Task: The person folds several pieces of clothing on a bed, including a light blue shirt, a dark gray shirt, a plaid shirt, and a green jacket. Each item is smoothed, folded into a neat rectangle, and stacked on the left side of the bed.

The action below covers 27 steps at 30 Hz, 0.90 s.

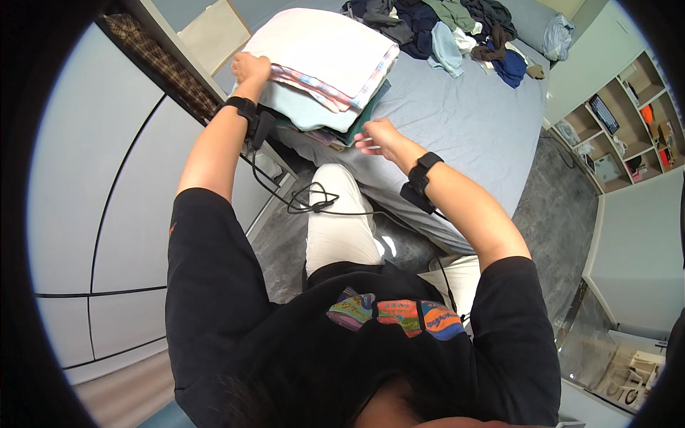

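A stack of folded cloth sits on the near left corner of the bed. On top lies a folded white piece (321, 48) with a pink and blue plaid edge (326, 88). Under it are a pale blue folded piece (307, 109) and a dark green one (369, 115); further layers show in part below. My left hand (250, 68) touches the white piece at the stack's left side, its fingertips partly hidden. Beside the lower right corner of the stack, my right hand (381, 138) is held with fingers apart and nothing in it.
Loose clothes (444, 32) lie heaped at the bed's far side on a grey-blue sheet (460, 123). A white cabinet (101, 187) borders the left. Black cable (316, 206) hangs between my wrist straps across my leg. Open shelves (615, 123) stand at right.
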Each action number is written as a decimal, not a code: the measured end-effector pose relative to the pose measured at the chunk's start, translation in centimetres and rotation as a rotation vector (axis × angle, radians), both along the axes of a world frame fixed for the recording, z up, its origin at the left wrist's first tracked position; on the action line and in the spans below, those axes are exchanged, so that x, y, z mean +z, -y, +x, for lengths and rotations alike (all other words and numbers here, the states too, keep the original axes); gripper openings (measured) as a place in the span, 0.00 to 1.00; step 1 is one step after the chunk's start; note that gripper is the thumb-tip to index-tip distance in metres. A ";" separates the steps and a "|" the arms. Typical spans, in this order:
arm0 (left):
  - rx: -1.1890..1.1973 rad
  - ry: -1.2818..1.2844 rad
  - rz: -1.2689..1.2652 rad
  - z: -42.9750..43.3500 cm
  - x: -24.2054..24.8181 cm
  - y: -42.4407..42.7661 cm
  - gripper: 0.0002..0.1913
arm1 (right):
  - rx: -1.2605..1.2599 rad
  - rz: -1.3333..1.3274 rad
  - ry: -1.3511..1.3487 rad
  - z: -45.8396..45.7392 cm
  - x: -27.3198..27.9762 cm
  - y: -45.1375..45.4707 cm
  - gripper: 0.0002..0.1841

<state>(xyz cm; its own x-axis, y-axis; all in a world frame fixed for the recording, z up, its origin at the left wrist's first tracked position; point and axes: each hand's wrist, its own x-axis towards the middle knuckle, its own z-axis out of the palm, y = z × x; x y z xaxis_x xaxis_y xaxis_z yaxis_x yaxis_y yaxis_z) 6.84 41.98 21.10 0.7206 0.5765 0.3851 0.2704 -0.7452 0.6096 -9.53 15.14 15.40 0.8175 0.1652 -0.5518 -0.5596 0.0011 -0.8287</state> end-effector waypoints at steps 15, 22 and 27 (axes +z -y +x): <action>-1.233 -0.347 -0.017 -14.3 -16.2 26.3 0.21 | -0.512 -0.093 0.005 -8.6 -10.5 15.4 0.10; -1.218 -0.872 0.085 -19.4 -24.0 24.9 0.23 | -0.884 -0.124 -0.022 -17.5 -18.7 19.9 0.12; -1.195 -0.850 0.375 -21.6 -23.6 25.2 0.37 | -0.985 -0.029 -0.076 -20.3 -19.4 20.3 0.09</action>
